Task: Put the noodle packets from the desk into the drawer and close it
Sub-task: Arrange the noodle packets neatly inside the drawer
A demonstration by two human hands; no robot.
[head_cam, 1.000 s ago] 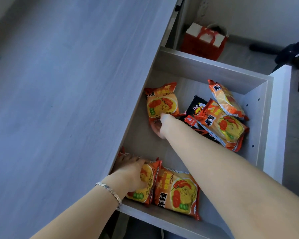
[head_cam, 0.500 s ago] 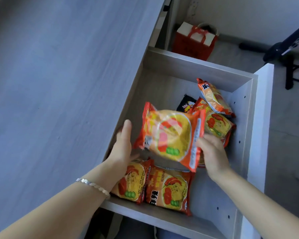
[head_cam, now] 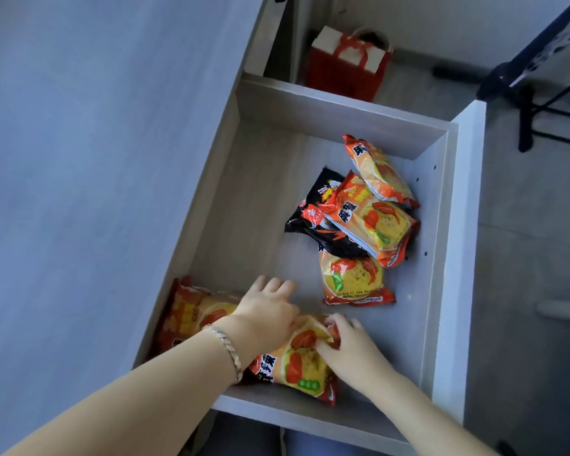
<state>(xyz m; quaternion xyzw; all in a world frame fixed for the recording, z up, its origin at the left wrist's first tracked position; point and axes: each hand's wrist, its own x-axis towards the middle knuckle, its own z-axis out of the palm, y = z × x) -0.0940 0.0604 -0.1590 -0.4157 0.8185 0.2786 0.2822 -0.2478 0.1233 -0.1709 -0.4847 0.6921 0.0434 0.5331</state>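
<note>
Orange foil noodle packet [head_cam: 297, 363] lies at the near edge of the open grey wooden drawer [head_cam: 310, 100], pinched at its top by the right hand [head_cam: 349, 348]. The left hand [head_cam: 267, 314], flat and loosely spread, presses its other side, beside another orange packet [head_cam: 191, 317] in the near-left corner. Four more packets [head_cam: 359, 218], one black, cluster against the right wall.

I was in what looked like a home study or bedroom corner. I stood at a pale grey wood-grain desk [head_cam: 96, 192] with its deep drawer [head_cam: 343, 103] pulled open, holding instant noodle packets [head_cam: 369, 222], household snacks and no office supplies. On the grey floor behind the drawer stood a red gift bag [head_cam: 346, 67] with ribbon handles, and a black tripod stand [head_cam: 527, 93] stood to the right.
</note>
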